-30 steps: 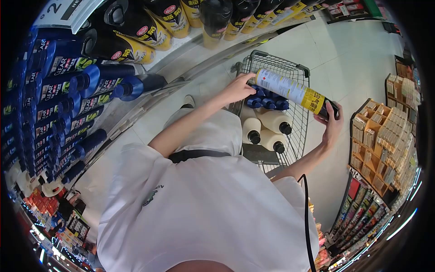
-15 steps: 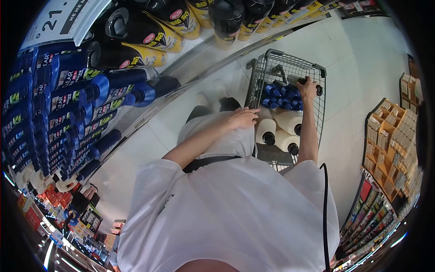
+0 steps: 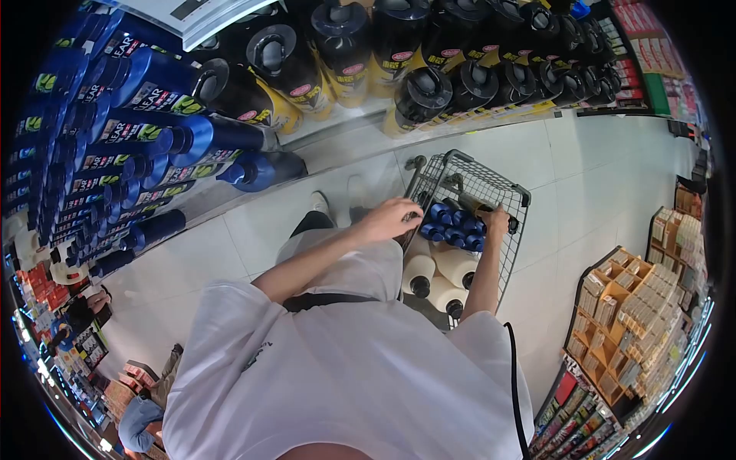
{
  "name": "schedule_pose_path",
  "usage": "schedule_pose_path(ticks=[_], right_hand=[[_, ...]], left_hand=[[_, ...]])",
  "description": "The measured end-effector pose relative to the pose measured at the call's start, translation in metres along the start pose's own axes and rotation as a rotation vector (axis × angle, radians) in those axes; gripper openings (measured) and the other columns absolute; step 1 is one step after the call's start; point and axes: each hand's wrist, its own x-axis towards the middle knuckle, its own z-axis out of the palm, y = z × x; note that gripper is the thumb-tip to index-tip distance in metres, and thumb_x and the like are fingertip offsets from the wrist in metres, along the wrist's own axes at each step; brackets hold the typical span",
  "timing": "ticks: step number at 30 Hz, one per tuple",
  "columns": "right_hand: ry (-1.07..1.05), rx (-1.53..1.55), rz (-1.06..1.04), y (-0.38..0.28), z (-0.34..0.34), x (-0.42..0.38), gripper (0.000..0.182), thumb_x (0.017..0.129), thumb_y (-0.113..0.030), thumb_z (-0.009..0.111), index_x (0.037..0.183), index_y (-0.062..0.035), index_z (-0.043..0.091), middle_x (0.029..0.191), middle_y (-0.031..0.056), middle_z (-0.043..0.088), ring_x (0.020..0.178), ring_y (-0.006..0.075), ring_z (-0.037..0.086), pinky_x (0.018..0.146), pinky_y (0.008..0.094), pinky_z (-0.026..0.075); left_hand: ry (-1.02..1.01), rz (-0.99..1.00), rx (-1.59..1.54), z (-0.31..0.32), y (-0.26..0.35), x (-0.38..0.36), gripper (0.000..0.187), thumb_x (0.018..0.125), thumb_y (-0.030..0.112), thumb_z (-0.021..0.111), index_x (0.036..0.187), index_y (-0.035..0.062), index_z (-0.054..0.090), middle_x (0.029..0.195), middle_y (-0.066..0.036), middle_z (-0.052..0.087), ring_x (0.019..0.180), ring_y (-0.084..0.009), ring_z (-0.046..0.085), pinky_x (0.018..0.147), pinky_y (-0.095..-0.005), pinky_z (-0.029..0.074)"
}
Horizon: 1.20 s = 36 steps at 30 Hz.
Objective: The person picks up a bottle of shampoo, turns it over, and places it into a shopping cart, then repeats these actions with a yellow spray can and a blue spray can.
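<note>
My right hand [image 3: 497,221] reaches into the wire shopping cart [image 3: 502,264], its fingers closed around a dark bottle [image 3: 477,205] lying near the cart's far side. Beside it lie several blue bottles [image 3: 454,226]. Cream-white bottles with black caps [image 3: 457,266] lie in the part of the cart closer to me. My left hand [image 3: 392,218] is at the cart's left rim with fingers curled; its fingertips are partly hidden, and the rim seems to be in its grasp.
A shelf of black-and-yellow bottles [image 3: 349,54] runs along the top, above a shelf edge [image 3: 337,126]. Blue shampoo bottles [image 3: 157,88] fill the left shelf. Wooden display racks [image 3: 613,307] stand at right. Another person [image 3: 142,422] is at lower left.
My view has shifted, showing more of the black-and-yellow shelf. The fingers of my left hand, stretched out before, are now curled at the rim. My right hand stays on the dark bottle.
</note>
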Motion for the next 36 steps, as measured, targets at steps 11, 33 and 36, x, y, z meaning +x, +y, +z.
schedule_pose_path(ticks=[11,33,36], right_hand=[[-0.546,0.905,-1.199,-0.197,-0.254,-0.267,0.03,0.091,-0.017,0.073,0.115,-0.0006,0.071,0.105,0.0121,0.072,0.077,0.0133,0.068,0.071,0.0257,0.054],[0.317,0.651,-1.444,-0.296,-0.26,-0.323,0.064,0.072,-0.016,0.084,0.13,-0.0123,0.057,0.13,0.0079,0.062,0.096,0.0335,0.07,0.074,0.0394,0.059],[0.384,0.709,-1.456,-0.277,-0.247,-0.326,0.063,0.068,-0.015,0.086,0.126,-0.0107,0.061,0.125,0.009,0.066,0.091,0.0314,0.07,0.071,0.0361,0.059]], left_hand=[[0.995,-0.029,-0.59,-0.108,0.016,-0.045,0.032,0.098,0.007,0.056,0.131,0.0059,0.053,0.098,-0.008,0.068,0.08,-0.0136,0.065,0.071,-0.0265,0.052],[0.98,-0.229,-1.205,-0.078,-0.023,-0.049,0.041,0.103,0.036,0.049,0.13,0.0054,0.044,0.099,-0.015,0.066,0.065,-0.0196,0.062,0.063,-0.0325,0.053],[0.97,-0.364,-1.758,-0.076,-0.03,-0.047,0.048,0.101,0.043,0.049,0.123,0.0009,0.05,0.094,-0.017,0.066,0.066,-0.0233,0.064,0.068,-0.0372,0.054]])
